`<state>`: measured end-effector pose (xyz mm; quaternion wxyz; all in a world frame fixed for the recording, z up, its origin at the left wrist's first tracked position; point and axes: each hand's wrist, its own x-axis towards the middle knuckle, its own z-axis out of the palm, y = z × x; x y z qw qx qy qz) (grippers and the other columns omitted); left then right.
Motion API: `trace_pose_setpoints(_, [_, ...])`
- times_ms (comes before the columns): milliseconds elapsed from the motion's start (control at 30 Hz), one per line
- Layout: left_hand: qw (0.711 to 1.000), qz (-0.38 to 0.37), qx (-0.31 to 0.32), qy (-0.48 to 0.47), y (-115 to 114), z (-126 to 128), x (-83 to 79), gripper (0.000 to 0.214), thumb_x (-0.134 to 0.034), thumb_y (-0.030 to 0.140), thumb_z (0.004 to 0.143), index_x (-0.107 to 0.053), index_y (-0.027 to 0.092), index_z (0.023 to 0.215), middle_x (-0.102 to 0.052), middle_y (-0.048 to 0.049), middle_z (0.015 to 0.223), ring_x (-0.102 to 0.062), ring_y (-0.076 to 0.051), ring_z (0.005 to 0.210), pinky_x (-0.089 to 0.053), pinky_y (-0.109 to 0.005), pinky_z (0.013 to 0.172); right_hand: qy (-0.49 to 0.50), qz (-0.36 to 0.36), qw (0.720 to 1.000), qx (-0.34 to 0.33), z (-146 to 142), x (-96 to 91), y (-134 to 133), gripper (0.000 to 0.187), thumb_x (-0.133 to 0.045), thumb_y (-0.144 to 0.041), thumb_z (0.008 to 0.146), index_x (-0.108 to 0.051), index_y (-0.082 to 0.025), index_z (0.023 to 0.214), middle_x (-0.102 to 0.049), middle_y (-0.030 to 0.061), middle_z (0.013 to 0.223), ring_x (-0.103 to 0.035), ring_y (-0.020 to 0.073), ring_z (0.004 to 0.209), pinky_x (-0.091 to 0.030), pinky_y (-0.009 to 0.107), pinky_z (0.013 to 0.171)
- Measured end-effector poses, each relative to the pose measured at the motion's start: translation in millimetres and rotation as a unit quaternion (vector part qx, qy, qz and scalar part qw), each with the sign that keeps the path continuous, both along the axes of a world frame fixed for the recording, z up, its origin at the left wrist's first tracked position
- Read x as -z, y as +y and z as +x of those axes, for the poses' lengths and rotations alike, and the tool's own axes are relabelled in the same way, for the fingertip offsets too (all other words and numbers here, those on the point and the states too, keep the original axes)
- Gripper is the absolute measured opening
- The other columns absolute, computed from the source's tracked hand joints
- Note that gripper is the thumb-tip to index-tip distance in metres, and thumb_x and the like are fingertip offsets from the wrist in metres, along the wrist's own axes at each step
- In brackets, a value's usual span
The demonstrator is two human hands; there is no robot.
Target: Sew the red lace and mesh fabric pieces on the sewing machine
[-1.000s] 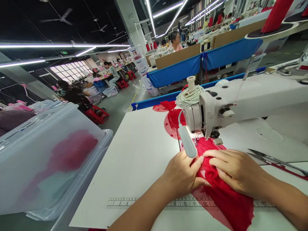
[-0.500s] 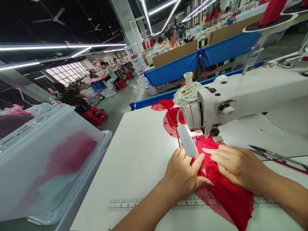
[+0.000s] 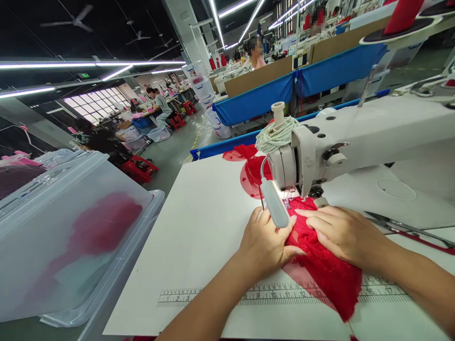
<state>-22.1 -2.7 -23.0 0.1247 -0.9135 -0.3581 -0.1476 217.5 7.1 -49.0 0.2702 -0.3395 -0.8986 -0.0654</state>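
On the tabletop point(image 3: 192, 227), rumpled red lace fabric point(image 3: 322, 267)

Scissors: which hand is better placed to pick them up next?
Probably the right hand: it's nearer the scissors, which lie on its side. The left hand is farther off, across the red fabric. Both hands touch that fabric, though.

This is a garment workshop, laid out as a factory-style sewing floor. A white sewing machine point(image 3: 366, 142) stands on a worktop point(image 3: 199, 222) printed with a ruler scale point(image 3: 177, 297), with red fabric point(image 3: 330, 284) under its head and a red thread cone point(image 3: 405, 16) above it. Farther off, people point(image 3: 162, 106) sit at more workstations among red stools point(image 3: 137, 169) and translucent plastic bins point(image 3: 159, 134), beneath strip lights point(image 3: 46, 65) and ceiling fans point(image 3: 75, 22).
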Motion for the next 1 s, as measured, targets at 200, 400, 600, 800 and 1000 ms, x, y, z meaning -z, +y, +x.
trace_pose_setpoints(200, [0.998, 0.005, 0.053, -0.046, 5.5, 0.9, -4.7, 0.085, -0.015, 0.073, 0.097, -0.067, 0.010, 0.119, -0.067, -0.0187, 0.112, -0.059, -0.031, 0.108, -0.045, -0.051, 0.100, 0.014, 0.008, 1.000, -0.015, 0.6, 0.8, 4.2, 0.034, -0.043, -0.006, 0.088, -0.064, -0.018, 0.112, -0.071, 0.0094, 0.120, -0.062, 0.0221, 0.092, -0.050, 0.037, 0.078])
trace_pose_setpoints(400, [0.995, -0.038, 0.094, -0.011, 2.1, 6.9, -7.0, 0.070, -0.014, 0.056, 0.105, -0.066, 0.012, 0.090, -0.059, -0.0063, 0.073, -0.056, -0.019, 0.065, -0.049, -0.034, 0.064, 0.027, 0.014, 0.997, -0.073, 3.2, -2.0, 1.9, 0.038, -0.040, 0.004, 0.084, -0.065, -0.019, 0.100, -0.075, 0.0042, 0.110, -0.059, 0.0207, 0.090, -0.044, 0.037, 0.077])
trace_pose_setpoints(600, [0.997, -0.044, 0.060, -0.031, -6.5, 10.0, -7.8, 0.074, -0.016, 0.060, 0.103, -0.063, 0.005, 0.113, -0.062, -0.0093, 0.080, -0.056, -0.021, 0.066, -0.050, -0.035, 0.058, 0.032, 0.003, 0.997, -0.064, 3.4, 0.8, -0.2, 0.038, -0.039, 0.003, 0.087, -0.067, -0.019, 0.101, -0.074, 0.0054, 0.104, -0.058, 0.0208, 0.090, -0.041, 0.036, 0.076])
trace_pose_setpoints(800, [0.998, -0.020, 0.040, -0.032, -12.9, 8.2, -0.8, 0.081, -0.020, 0.070, 0.098, -0.064, 0.006, 0.120, -0.067, -0.0191, 0.103, -0.061, -0.023, 0.075, -0.053, -0.035, 0.060, 0.040, -0.002, 0.998, -0.048, 3.0, 3.1, 0.2, 0.038, -0.041, 0.005, 0.080, -0.067, -0.019, 0.092, -0.074, 0.0055, 0.103, -0.060, 0.0196, 0.090, -0.043, 0.036, 0.076])
trace_pose_setpoints(1000, [0.999, 0.017, 0.026, -0.027, -15.5, 9.3, -1.9, 0.080, -0.021, 0.070, 0.098, -0.067, 0.008, 0.118, -0.068, -0.0200, 0.106, -0.063, -0.025, 0.079, -0.052, -0.036, 0.063, 0.043, 0.001, 0.998, -0.051, 4.4, 0.7, 0.3, 0.040, -0.042, 0.006, 0.075, -0.066, -0.020, 0.094, -0.075, 0.0048, 0.104, -0.061, 0.0202, 0.090, -0.045, 0.035, 0.075])
